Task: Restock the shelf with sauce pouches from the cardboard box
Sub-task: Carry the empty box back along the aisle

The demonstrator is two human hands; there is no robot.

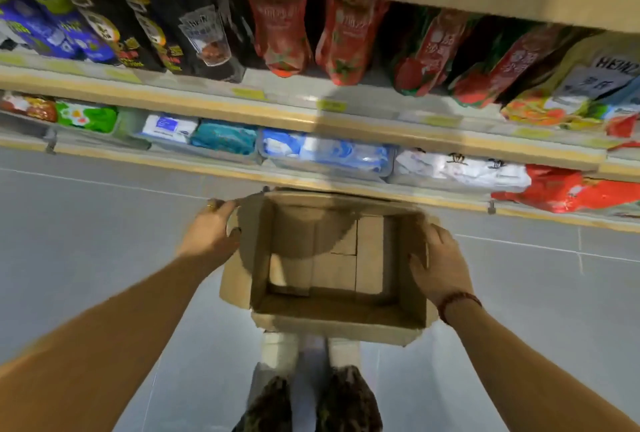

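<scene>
Grey floor tiles point(104, 223) are seen underfoot, and above them the cardboard box point(332, 326) is held between both hands. The left hand point(207, 234) is set on the left flap and the right hand point(441, 265) on the right wall, with fingers clamped on the cardboard. Inside, only bare bottom flaps are seen. Beyond, sauce pouches point(284, 33) are stood on the shelf point(207, 100). The ragged flap could be bent under the grip, and the box tipped or dropped.

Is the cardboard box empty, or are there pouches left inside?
Empty. The cardboard box is open-topped and only its bare bottom flaps show inside; the left hand and right hand grip its sides.
</scene>
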